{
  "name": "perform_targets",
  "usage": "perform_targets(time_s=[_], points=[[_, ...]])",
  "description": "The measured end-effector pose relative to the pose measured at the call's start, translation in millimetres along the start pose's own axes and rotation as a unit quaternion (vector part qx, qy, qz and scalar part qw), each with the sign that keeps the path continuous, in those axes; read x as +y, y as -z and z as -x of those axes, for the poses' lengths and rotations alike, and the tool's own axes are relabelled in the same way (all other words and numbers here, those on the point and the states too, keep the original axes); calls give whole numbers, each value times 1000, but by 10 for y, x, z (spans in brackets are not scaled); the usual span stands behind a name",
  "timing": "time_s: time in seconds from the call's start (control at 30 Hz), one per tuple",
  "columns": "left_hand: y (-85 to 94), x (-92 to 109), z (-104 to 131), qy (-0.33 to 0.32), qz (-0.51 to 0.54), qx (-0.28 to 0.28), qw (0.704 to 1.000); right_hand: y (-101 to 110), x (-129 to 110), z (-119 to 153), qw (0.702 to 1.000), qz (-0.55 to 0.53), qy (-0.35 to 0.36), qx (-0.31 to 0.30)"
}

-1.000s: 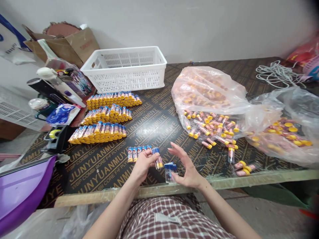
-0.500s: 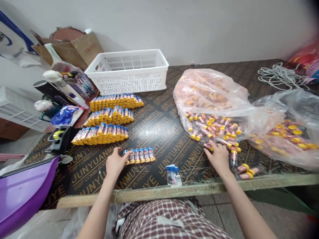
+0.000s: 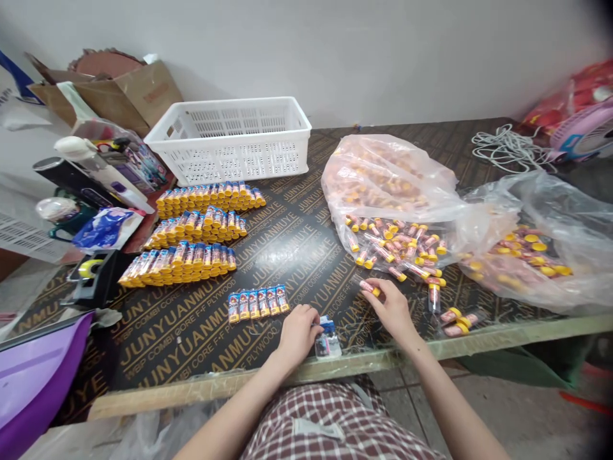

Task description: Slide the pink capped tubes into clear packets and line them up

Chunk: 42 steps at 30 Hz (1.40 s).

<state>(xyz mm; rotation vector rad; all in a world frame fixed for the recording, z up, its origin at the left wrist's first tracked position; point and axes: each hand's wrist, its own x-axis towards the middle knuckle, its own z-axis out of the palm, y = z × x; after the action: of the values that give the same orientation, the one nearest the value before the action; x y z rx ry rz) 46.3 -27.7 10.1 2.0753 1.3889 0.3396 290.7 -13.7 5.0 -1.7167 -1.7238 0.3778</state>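
Note:
My right hand (image 3: 393, 310) pinches a small clear tube (image 3: 368, 287) with pink contents and a yellow cap, held above the table. At the front edge lies a small stack of blue-and-clear printed plastic sleeves (image 3: 328, 342). My left hand (image 3: 301, 329) is at the stack's upper left corner, its fingers closed on a sleeve; the fingertips are partly hidden. Beyond it lies a short row of sleeved tubes (image 3: 261, 303) with blue tops and yellow bottoms. Loose unsleeved tubes (image 3: 457, 321) lie to the right of my right hand.
Stacked sleeved tubes (image 3: 179, 263) stand in several rows at left, before a white basket (image 3: 230, 160). Plastic bags of tubes (image 3: 387, 169) spread across the right. A tape dispenser (image 3: 93, 278), purple dustpan (image 3: 43, 370), white cord (image 3: 507, 148) and pink fan (image 3: 582, 131) sit around the sides.
My left hand has left the row of sleeved tubes and moved right to the sleeve stack. My right hand has drawn a tube leftward, away from the bag. The view has shifted slightly right.

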Motion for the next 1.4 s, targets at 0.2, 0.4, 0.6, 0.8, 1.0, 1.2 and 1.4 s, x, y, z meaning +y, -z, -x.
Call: perform_targets(time_s=[0.2, 0.4, 0.6, 0.8, 1.0, 1.2, 1.4], points=[[12, -46, 3, -10, 0, -4, 1000, -38, -211, 60, 992, -120, -31, -30], [43, -5, 41, 0, 31, 27, 999, -84, -349, 90, 981, -186, -20, -42], [189, -27, -53, 112, 393, 55, 911, -18, -557, 156, 958, -283, -31, -34], [394, -76, -187, 193, 587, 121, 777, 27, -776, 253, 960, -278, -44, -15], [457, -59, -228, 228, 651, 160, 706, -24, -870, 311, 972, -236, -1, 15], [472, -34, -215, 245, 629, 209, 707, -80, -893, 354, 975, -218, 42, 21], [432, -68, -215, 249, 610, 225, 717, -115, -940, 351, 973, -220, 67, 10]])
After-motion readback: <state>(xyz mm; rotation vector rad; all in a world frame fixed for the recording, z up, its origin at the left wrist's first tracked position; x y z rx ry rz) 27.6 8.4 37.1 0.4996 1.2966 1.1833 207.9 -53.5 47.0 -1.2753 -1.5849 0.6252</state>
